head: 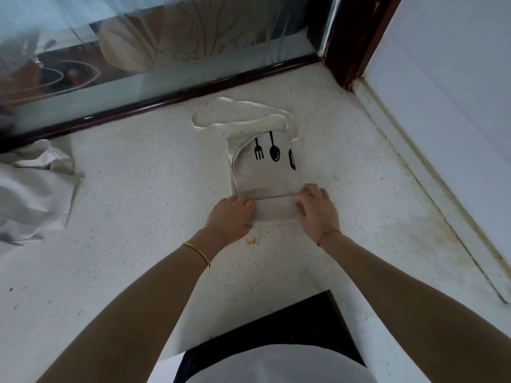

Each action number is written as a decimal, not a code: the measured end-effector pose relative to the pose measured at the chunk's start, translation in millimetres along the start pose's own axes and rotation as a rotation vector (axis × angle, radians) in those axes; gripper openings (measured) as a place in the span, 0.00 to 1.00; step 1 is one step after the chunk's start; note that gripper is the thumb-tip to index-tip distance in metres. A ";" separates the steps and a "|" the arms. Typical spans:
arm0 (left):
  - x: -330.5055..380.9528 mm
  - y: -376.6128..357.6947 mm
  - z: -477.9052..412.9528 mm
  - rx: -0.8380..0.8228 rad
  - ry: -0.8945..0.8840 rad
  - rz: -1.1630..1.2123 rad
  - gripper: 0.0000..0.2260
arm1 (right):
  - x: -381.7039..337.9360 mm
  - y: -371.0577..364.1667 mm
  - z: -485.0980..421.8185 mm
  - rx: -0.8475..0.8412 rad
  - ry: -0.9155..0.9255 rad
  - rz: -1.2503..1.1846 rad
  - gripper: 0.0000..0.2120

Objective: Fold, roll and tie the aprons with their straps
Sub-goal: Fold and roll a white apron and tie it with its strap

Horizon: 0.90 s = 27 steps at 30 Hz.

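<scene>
A beige apron (266, 176) lies folded into a narrow strip on the speckled counter (143, 189), with a black fork, spoon and knife print at its far end. Its white strap (237, 110) loops out beyond it toward the window. The near end is turned over into a roll (275, 210). My left hand (231, 218) grips the roll's left end and my right hand (315, 207) grips its right end, fingers curled over the fold.
A crumpled pile of pale aprons (30, 189) sits at the counter's left edge. A dark-framed window (166, 98) runs along the back and a white wall (442, 106) closes the right side. A small orange stain (252, 240) marks the counter near my left wrist.
</scene>
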<state>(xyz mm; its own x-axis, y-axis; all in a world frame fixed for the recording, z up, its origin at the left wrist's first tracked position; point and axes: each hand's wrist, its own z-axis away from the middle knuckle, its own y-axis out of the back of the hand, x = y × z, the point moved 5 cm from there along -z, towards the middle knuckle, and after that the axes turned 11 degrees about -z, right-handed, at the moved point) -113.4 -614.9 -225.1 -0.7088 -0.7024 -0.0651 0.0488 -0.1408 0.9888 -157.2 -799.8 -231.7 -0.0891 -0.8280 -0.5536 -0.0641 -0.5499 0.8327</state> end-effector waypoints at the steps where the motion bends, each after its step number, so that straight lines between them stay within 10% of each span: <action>1: -1.8 1.7 -0.6 0.002 -0.002 0.019 0.15 | 0.9 -2.0 3.3 -0.024 0.056 -0.021 0.08; 5: -13.7 -0.1 -0.2 -0.007 0.103 0.178 0.16 | 8.8 -4.9 7.9 -0.170 0.084 -0.073 0.20; 16: -36.4 -16.1 12.8 -0.192 0.572 1.124 0.16 | 23.3 1.4 -16.6 -0.073 -0.344 -0.523 0.06; 27: -34.5 -24.5 13.0 -0.185 0.740 0.925 0.14 | 6.7 -14.5 -26.2 -0.063 -0.406 -0.224 0.05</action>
<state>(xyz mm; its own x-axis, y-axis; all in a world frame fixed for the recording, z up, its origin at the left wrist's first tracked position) -99.2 -578.1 -245.4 0.2217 -0.8126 0.5390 0.4695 0.5734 0.6714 -130.8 -800.2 -247.4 -0.4625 -0.5852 -0.6661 -0.0667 -0.7262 0.6843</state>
